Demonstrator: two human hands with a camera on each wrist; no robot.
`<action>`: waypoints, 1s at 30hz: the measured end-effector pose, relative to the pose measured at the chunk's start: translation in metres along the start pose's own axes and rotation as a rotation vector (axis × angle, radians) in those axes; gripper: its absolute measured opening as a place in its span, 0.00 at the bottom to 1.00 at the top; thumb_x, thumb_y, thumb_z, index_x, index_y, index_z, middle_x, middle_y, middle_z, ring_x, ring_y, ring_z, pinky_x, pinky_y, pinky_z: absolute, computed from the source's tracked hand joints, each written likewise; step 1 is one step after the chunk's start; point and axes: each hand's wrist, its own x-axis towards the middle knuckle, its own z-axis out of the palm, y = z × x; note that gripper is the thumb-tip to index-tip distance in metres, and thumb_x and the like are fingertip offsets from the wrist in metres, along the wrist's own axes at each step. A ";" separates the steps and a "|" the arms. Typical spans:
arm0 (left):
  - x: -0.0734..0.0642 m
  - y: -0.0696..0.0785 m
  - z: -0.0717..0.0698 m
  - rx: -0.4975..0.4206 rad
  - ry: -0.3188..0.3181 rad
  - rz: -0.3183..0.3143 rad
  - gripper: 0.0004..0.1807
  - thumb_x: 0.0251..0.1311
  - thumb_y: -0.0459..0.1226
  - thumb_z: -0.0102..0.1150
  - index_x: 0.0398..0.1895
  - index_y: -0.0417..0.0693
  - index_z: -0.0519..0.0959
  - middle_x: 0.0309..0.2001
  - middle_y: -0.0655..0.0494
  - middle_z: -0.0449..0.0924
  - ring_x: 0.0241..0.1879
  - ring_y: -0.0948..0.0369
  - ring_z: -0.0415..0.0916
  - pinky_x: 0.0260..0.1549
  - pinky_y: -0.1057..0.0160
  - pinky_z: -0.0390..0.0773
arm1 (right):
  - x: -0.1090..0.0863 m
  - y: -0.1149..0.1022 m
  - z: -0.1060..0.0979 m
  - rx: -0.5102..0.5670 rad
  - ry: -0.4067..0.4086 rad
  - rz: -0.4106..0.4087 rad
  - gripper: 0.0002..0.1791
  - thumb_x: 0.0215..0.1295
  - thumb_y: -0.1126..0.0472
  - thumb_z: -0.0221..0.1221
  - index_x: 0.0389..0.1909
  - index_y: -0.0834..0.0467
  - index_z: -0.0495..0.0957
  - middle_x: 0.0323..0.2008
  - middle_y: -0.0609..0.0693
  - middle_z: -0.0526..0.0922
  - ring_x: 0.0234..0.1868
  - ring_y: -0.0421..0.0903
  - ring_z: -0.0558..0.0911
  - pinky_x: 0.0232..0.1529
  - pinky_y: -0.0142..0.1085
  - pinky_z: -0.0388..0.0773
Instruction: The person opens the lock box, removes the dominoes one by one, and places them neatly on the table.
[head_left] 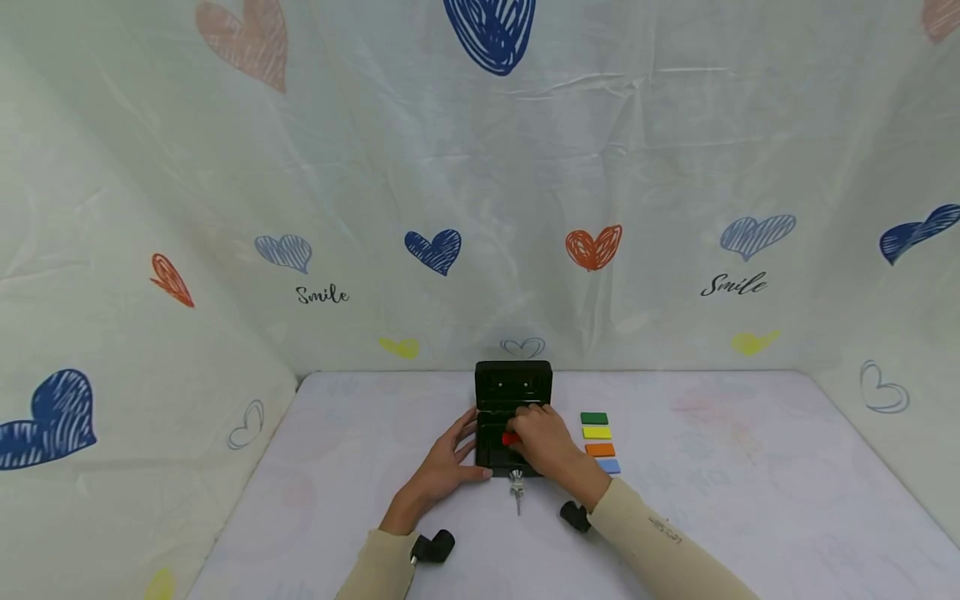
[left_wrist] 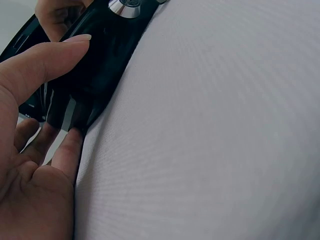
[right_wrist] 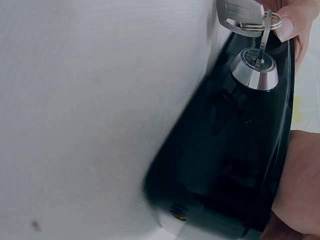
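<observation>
A black cash box (head_left: 491, 462) stands on the table with its lid (head_left: 513, 379) raised at the back. My left hand (head_left: 440, 473) rests against its left side, fingers spread along the wall and thumb on the front face near the corner. Inside the box, my right hand (head_left: 546, 437) pinches a red rectangular block (head_left: 511, 437); the fingers hide part of it. At the front, a key with a ring (right_wrist: 252, 20) sits in the round silver lock (right_wrist: 255, 75), and a second key (head_left: 517, 502) hangs below it.
To the right of the box lie a green block (head_left: 594, 418), a yellow block (head_left: 597, 433), an orange block (head_left: 600, 450) and a blue block (head_left: 608, 467) in a column. The right forearm passes close to the blue one. Behind the table (head_left: 360, 408) hangs a curtain printed with hearts (head_left: 432, 252).
</observation>
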 end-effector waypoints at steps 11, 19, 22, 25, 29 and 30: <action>0.000 -0.002 0.000 0.012 -0.006 0.007 0.59 0.56 0.24 0.76 0.87 0.48 0.51 0.83 0.36 0.52 0.79 0.35 0.56 0.74 0.47 0.71 | -0.005 0.003 -0.001 0.007 0.052 -0.016 0.10 0.62 0.60 0.76 0.43 0.57 0.90 0.39 0.51 0.86 0.45 0.51 0.83 0.51 0.46 0.84; 0.000 0.001 0.000 0.015 -0.010 0.013 0.59 0.56 0.23 0.76 0.87 0.47 0.49 0.83 0.36 0.51 0.80 0.35 0.55 0.74 0.47 0.70 | -0.012 0.006 -0.008 0.003 0.135 -0.064 0.10 0.61 0.59 0.77 0.42 0.56 0.90 0.39 0.49 0.87 0.45 0.49 0.83 0.49 0.43 0.84; 0.000 0.001 0.000 0.018 -0.007 0.004 0.60 0.56 0.24 0.76 0.87 0.47 0.49 0.83 0.35 0.52 0.79 0.35 0.55 0.74 0.48 0.71 | -0.015 0.007 -0.010 0.008 0.158 -0.076 0.11 0.61 0.59 0.77 0.42 0.56 0.90 0.39 0.49 0.86 0.46 0.49 0.83 0.49 0.44 0.84; 0.000 0.001 0.000 0.017 -0.005 -0.001 0.59 0.56 0.24 0.76 0.87 0.48 0.50 0.82 0.35 0.52 0.79 0.34 0.56 0.73 0.48 0.71 | -0.017 0.008 -0.012 0.014 0.178 -0.082 0.10 0.60 0.58 0.77 0.41 0.56 0.90 0.38 0.47 0.86 0.45 0.48 0.83 0.48 0.43 0.83; 0.001 0.000 0.000 0.012 -0.003 -0.001 0.59 0.56 0.23 0.75 0.87 0.47 0.50 0.83 0.35 0.51 0.79 0.34 0.55 0.73 0.48 0.71 | -0.021 0.009 -0.015 0.029 0.187 -0.076 0.10 0.60 0.58 0.77 0.41 0.56 0.90 0.36 0.46 0.85 0.42 0.47 0.81 0.48 0.42 0.83; 0.001 0.000 0.000 0.010 -0.003 0.000 0.59 0.56 0.23 0.75 0.87 0.47 0.50 0.83 0.35 0.51 0.79 0.34 0.55 0.73 0.48 0.72 | -0.022 0.009 -0.017 0.035 0.187 -0.072 0.10 0.60 0.58 0.77 0.41 0.56 0.90 0.36 0.46 0.84 0.41 0.46 0.80 0.48 0.42 0.83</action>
